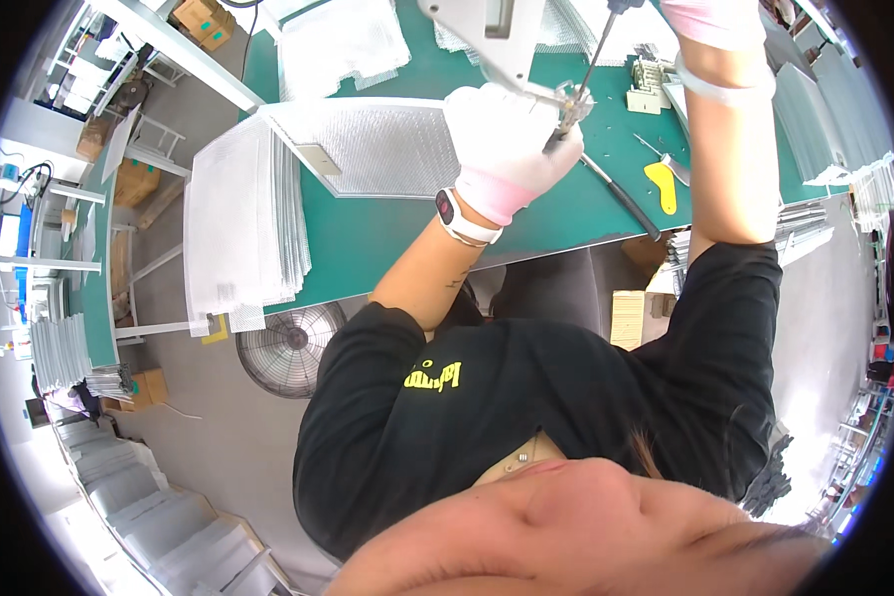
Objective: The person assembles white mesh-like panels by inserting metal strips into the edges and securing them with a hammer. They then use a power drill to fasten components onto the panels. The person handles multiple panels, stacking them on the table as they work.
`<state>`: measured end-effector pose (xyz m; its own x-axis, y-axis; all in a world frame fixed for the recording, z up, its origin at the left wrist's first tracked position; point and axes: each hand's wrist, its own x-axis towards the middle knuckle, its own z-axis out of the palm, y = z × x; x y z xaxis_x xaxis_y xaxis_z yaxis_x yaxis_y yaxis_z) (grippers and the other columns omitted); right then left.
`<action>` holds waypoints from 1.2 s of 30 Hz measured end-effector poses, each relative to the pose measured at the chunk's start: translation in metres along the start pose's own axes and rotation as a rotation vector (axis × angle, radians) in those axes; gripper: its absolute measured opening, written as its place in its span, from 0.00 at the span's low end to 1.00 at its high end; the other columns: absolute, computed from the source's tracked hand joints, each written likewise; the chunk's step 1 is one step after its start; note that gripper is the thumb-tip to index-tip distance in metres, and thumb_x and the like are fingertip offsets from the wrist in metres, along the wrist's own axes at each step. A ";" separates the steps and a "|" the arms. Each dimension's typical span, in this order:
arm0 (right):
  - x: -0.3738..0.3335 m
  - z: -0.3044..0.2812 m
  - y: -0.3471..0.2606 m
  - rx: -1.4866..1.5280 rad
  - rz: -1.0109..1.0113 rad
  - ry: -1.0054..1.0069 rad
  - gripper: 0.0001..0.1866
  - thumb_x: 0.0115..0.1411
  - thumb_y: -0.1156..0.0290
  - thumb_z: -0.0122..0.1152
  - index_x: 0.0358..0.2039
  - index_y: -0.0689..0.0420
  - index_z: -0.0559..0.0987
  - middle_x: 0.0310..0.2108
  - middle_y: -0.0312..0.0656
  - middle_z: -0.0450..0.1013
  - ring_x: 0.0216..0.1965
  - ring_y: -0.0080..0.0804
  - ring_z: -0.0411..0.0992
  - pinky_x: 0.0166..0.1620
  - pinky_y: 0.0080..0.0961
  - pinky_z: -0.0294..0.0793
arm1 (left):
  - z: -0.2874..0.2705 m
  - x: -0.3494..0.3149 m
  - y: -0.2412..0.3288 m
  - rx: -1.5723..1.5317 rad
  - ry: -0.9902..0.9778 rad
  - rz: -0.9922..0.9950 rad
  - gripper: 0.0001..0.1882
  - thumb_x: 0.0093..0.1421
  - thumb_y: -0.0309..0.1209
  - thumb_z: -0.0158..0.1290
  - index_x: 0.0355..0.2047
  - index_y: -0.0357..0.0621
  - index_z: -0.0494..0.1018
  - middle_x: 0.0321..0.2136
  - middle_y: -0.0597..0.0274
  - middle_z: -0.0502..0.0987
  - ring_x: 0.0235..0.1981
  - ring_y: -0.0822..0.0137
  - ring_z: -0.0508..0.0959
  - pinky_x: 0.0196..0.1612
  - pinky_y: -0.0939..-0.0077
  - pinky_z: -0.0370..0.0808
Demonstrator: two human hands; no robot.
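Wearer's head [586, 526] lies nearest the lens, cut off by the lower rim; just above it, a black knit shirt [566, 382] blocks part of the view. Left hand [512, 144], in a white glove with a pink cuff: fingers curled nearly closed, pinching a small metal fitting [572, 101] above the green table [387, 238]. Fitting's outline hard to make out; the glove is washed out by glare and covers its lower part. Right hand [715, 18], gloved alike, is cut off by the upper edge; cannot tell how far its fingers are open or whether they hold anything. Thin metal driver shaft [596, 62] slants down to the fitting, its dark upper end also cut off. Smooth white machine arm [502, 40] reaches in from the top edge, beside the fitting.

Framed mesh panel [372, 149]: silver, fine woven texture, right end hidden behind the left hand. Stack of mesh sheets [238, 214] to its left, edges uneven, overhanging the table. Right of the left hand: black-handled rod [621, 196], flat curved yellow piece [661, 187], cream slotted block [649, 87].
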<state>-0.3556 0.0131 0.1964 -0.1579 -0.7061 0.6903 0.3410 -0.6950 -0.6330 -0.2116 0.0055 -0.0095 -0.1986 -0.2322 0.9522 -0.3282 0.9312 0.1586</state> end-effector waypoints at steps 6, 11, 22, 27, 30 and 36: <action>-0.001 0.007 0.005 0.046 -0.040 -0.128 0.07 0.65 0.63 0.60 0.35 0.51 0.75 0.28 0.36 0.75 0.22 0.20 0.68 0.22 0.15 0.65 | 0.000 -0.001 -0.001 -0.088 0.021 0.013 0.05 0.44 0.34 0.62 0.24 0.55 0.80 0.15 0.71 0.73 0.16 0.64 0.70 0.27 0.64 0.60; -0.004 0.013 0.008 0.038 0.097 -0.148 0.11 0.67 0.61 0.58 0.33 0.55 0.73 0.25 0.36 0.71 0.20 0.20 0.65 0.21 0.14 0.62 | -0.018 0.004 0.005 0.049 -0.183 -0.002 0.07 0.45 0.34 0.63 0.28 0.54 0.83 0.17 0.70 0.75 0.17 0.65 0.73 0.27 0.66 0.64; -0.044 0.017 0.063 0.113 0.252 -0.175 0.18 0.66 0.55 0.57 0.27 0.57 0.72 0.20 0.35 0.66 0.19 0.18 0.64 0.19 0.15 0.57 | -0.015 -0.011 -0.001 -0.098 -0.157 0.161 0.08 0.49 0.27 0.63 0.30 0.41 0.77 0.23 0.61 0.75 0.26 0.62 0.74 0.28 0.70 0.70; -0.044 0.021 0.064 0.121 0.208 -0.104 0.16 0.65 0.58 0.58 0.29 0.57 0.73 0.21 0.36 0.68 0.19 0.18 0.65 0.20 0.14 0.60 | -0.017 -0.010 0.007 -0.260 -0.261 -0.105 0.08 0.50 0.28 0.63 0.28 0.40 0.75 0.21 0.60 0.72 0.22 0.61 0.73 0.25 0.66 0.68; -0.046 0.024 0.066 0.132 0.197 -0.074 0.14 0.65 0.59 0.59 0.30 0.57 0.73 0.22 0.36 0.69 0.20 0.18 0.66 0.21 0.14 0.62 | -0.017 -0.015 0.002 -0.162 -0.247 -0.033 0.09 0.52 0.32 0.63 0.29 0.43 0.77 0.20 0.61 0.73 0.20 0.62 0.73 0.24 0.66 0.67; -0.046 0.027 0.059 0.141 0.139 -0.026 0.11 0.64 0.62 0.60 0.33 0.57 0.74 0.24 0.37 0.71 0.20 0.18 0.68 0.22 0.14 0.65 | -0.025 -0.028 0.006 0.168 -0.244 0.212 0.11 0.53 0.35 0.63 0.36 0.48 0.79 0.35 0.48 0.78 0.32 0.51 0.79 0.35 0.58 0.77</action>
<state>-0.3029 0.0084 0.1368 -0.0773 -0.7888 0.6098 0.4844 -0.5643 -0.6685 -0.1848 0.0243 -0.0282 -0.4861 -0.1178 0.8659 -0.3992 0.9114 -0.1001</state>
